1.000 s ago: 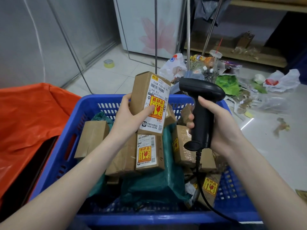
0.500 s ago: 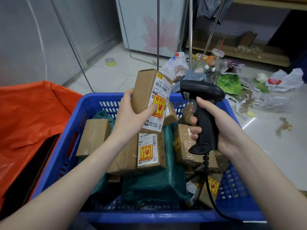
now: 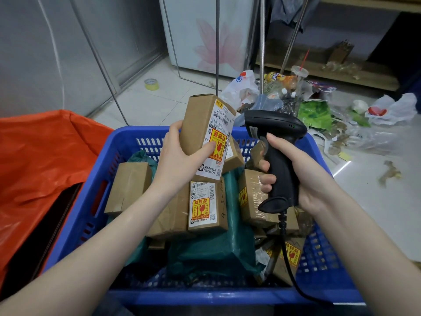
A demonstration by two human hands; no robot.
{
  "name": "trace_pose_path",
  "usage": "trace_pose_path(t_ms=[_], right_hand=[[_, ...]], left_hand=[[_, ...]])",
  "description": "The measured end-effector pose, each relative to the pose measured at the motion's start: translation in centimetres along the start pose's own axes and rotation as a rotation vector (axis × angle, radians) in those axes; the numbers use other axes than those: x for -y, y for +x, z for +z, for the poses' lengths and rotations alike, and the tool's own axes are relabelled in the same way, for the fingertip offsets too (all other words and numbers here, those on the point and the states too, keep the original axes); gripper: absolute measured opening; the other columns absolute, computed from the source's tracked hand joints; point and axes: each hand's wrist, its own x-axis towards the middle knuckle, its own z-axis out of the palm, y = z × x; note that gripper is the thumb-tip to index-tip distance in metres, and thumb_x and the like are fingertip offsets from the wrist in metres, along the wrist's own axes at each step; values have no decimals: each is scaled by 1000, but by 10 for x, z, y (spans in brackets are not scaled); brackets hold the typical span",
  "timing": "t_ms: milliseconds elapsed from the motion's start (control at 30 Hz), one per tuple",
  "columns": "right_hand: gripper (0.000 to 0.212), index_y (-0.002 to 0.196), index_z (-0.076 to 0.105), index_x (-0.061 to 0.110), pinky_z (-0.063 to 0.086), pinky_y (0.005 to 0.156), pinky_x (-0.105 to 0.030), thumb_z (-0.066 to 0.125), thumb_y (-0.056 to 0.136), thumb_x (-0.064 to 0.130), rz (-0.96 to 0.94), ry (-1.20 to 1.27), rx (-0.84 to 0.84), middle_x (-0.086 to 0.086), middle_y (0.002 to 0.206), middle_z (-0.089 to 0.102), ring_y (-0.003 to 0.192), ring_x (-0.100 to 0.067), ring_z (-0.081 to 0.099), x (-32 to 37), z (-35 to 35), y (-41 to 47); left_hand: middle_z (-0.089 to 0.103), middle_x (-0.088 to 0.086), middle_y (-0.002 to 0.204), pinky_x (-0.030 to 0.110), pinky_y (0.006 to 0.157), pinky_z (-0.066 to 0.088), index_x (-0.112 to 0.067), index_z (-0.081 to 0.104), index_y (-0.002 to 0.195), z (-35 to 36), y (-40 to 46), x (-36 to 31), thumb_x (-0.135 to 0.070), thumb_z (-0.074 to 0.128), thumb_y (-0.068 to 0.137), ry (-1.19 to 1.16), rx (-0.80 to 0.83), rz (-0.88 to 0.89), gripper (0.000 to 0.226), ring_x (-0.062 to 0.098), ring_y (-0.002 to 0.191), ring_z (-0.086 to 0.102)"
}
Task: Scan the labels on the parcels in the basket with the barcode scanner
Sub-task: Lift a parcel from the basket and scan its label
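Left hand point(image 3: 180, 160) grips 1 labelled cardboard parcel point(image 3: 206, 135) above the blue basket's point(image 3: 91, 190) far edge; right hand point(image 3: 303, 176) clasps 1 black barcode scanner point(image 3: 276, 142). 2 labels face up below.

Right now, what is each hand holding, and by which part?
The left hand holds a cardboard parcel by its lower half, thumb on the label. The right hand grips the barcode scanner by its handle.
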Motion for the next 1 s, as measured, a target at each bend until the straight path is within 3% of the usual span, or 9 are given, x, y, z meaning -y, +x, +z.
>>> trace_pose_path(t_ms=[767, 900, 1000], right_hand=[[29, 80, 55, 13, 43, 40, -23, 62, 85, 41, -6, -15, -28, 0, 57, 49, 41, -11, 43, 1, 1, -2], [25, 79, 55, 13, 44, 42, -24, 62, 87, 35, -58, 2, -82, 0, 58, 51, 42, -12, 45, 2, 0, -1], [13, 91, 62, 10, 47, 46, -24, 63, 87, 22, -116, 37, -105, -1, 62, 53, 46, -12, 48, 2, -4, 2]], left_hand=[[55, -2, 126, 40, 80, 58, -33, 36, 131, -1, -4, -6, -59, 68, 61, 23, 15, -24, 81, 21, 106, 62], [60, -3, 120, 37, 77, 59, -30, 36, 132, 0, -4, -7, -43, 70, 76, -35, 51, -59, 67, 14, 97, 67], [63, -4, 116, 38, 78, 59, -30, 33, 136, 1, -4, -9, -40, 69, 79, -84, 77, -114, 68, 13, 92, 70]])
